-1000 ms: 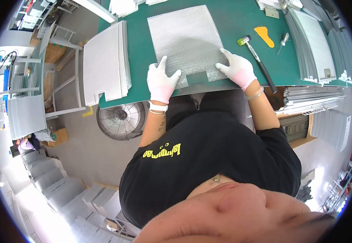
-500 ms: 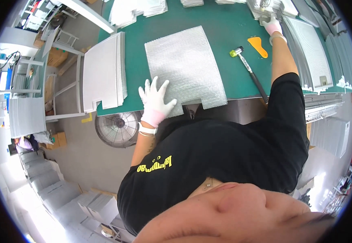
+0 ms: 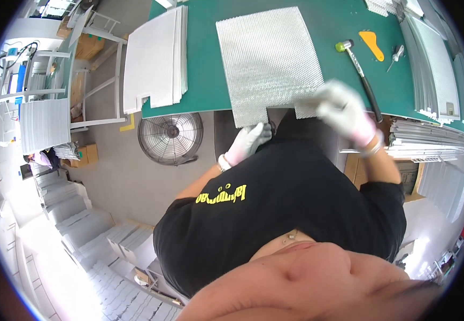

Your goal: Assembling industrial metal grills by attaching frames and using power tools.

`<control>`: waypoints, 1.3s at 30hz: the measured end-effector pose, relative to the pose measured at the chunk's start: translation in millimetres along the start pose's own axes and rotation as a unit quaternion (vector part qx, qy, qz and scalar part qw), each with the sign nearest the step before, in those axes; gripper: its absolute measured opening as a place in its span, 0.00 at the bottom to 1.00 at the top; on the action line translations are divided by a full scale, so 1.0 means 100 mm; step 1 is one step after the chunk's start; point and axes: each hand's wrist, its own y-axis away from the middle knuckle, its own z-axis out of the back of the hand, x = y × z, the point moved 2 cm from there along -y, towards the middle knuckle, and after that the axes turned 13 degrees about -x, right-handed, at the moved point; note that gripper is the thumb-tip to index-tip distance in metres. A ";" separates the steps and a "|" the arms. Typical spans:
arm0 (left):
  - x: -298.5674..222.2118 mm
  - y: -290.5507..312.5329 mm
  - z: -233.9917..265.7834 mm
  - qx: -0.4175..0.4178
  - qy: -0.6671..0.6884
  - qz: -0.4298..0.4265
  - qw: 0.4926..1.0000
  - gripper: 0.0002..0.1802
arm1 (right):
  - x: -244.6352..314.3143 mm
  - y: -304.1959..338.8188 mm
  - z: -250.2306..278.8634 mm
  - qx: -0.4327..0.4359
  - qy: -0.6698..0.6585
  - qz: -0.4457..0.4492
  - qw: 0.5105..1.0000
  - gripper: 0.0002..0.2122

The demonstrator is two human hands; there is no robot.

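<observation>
A silvery mesh sheet [image 3: 272, 56] with a notched lower edge lies on the green table [image 3: 200, 59], its two tabs overhanging the front edge. My left hand [image 3: 249, 142], in a white glove, is at the bottom of the left tab, its fingers curled around that edge. Over the sheet's lower right corner, my right hand [image 3: 347, 112] is gloved and smeared by motion. Its fingers look bent, and a blurred greyish piece shows by the fingertips, too smeared to name.
Right of the sheet lie a mallet [image 3: 361, 75], an orange scraper [image 3: 371, 45] and a screwdriver [image 3: 397, 55]. Stacked white panels [image 3: 154, 59] stand at the left, framed panels [image 3: 432, 69] at the right. A floor fan [image 3: 171, 139] sits below the table's front edge.
My right hand has come back from the far right to the sheet's lower right corner. My left hand, spread on the mesh before, has dropped to the left tab and curled. The view has shifted.
</observation>
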 end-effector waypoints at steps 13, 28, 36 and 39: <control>0.05 -0.16 -0.23 -0.124 0.092 -0.065 0.986 0.18 | -0.80 0.95 -1.60 -0.155 -0.502 -0.365 0.769 0.16; 0.12 -0.19 -0.31 -0.039 -0.029 -0.063 0.997 0.26 | -0.64 0.73 -1.53 -0.232 -0.305 -0.315 0.868 0.17; 0.09 -0.19 -0.25 0.017 -0.037 -0.028 0.999 0.23 | -0.54 0.70 -1.35 -0.290 -0.252 -0.391 0.837 0.15; 0.07 -0.13 -0.31 0.018 0.023 -0.010 1.000 0.23 | -0.55 0.71 -1.36 -0.302 -0.256 -0.398 0.828 0.14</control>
